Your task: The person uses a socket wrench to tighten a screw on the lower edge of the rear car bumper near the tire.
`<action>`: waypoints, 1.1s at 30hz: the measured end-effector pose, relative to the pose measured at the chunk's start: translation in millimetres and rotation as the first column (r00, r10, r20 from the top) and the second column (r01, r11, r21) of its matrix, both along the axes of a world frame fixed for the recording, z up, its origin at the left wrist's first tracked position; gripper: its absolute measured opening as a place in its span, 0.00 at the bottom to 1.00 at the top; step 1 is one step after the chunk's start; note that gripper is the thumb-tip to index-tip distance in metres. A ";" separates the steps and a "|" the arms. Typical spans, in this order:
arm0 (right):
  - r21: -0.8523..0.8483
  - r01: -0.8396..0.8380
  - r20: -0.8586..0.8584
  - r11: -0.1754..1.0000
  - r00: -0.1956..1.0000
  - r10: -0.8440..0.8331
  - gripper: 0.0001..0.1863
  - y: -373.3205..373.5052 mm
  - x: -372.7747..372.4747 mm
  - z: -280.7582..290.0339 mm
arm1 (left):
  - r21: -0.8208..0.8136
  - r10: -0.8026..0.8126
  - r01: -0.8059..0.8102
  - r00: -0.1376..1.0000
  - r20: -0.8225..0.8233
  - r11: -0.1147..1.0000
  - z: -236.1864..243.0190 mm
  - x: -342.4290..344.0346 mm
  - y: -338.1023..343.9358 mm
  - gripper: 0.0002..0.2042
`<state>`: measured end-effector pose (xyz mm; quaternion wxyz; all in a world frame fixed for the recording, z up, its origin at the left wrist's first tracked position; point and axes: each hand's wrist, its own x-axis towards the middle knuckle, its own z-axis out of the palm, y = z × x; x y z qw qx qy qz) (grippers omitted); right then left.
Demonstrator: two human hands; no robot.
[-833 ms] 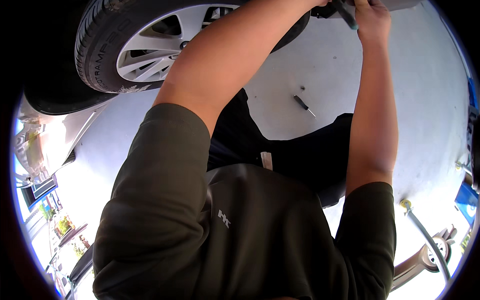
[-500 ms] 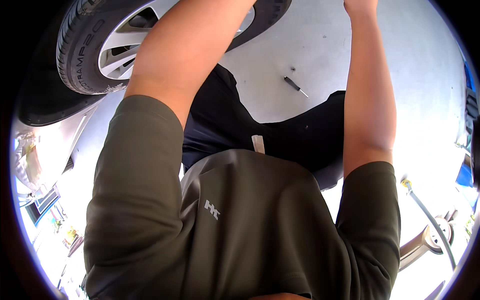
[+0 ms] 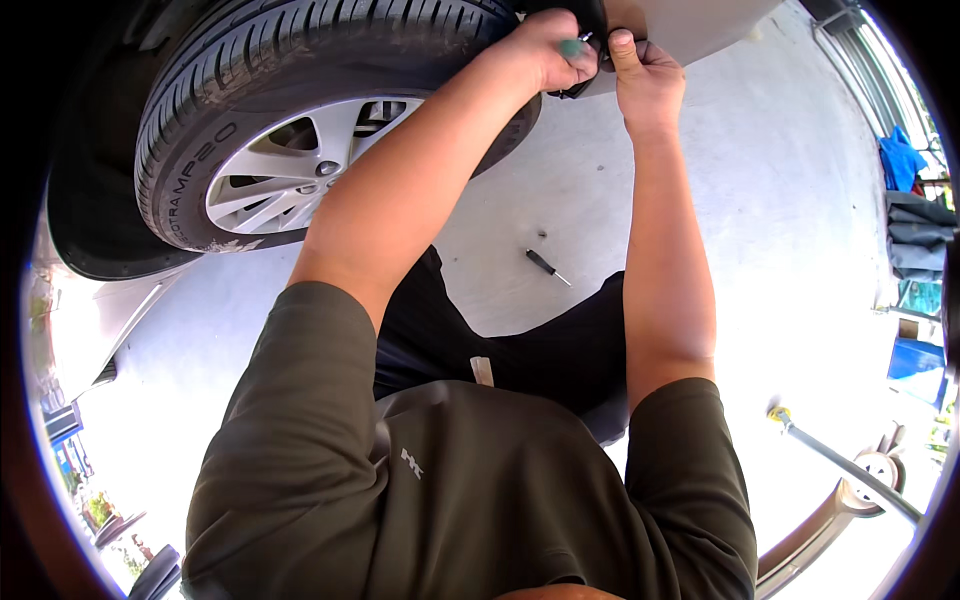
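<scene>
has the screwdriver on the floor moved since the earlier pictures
No. The screwdriver lies at the same slant beside the small dark spot on the floor; its shift in the picture comes from the camera moving.

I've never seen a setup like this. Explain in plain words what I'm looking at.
There is no machine here: these are a person's own bare hands. The view comes from the left of two wide fisheye cameras worn on the head, looking down, so edges bend and the dark green shirt fills the lower middle.

The left hand is closed around something with a green end; the rest is mostly hidden. The right hand, thumb up, is at the edge of a car's body panel; what its fingers grip, if anything, is unclear. At the upper left is a car wheel.

On the pale floor lies a dark-handled screwdriver, with a small dark spot near it.
</scene>
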<state>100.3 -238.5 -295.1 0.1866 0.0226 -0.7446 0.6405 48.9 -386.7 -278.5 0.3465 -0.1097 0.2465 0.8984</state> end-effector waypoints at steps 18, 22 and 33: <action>-0.039 -0.015 -0.100 0.999 0.995 0.011 0.29 -2.6 -0.4 -0.7 | -0.220 0.198 -0.210 0.977 -0.075 0.953 25.8 19.9 -7.1 0.09; -0.063 -0.021 -0.075 0.998 0.997 0.016 0.29 0.4 -0.7 -0.4 | -0.422 -0.244 -0.901 0.390 -0.888 0.096 8.3 36.9 9.8 0.11; -0.076 -0.008 -0.044 0.997 0.999 0.004 0.30 0.9 -2.8 -1.1 | -0.037 0.081 -0.090 0.977 -0.196 0.995 22.4 27.3 -10.8 0.08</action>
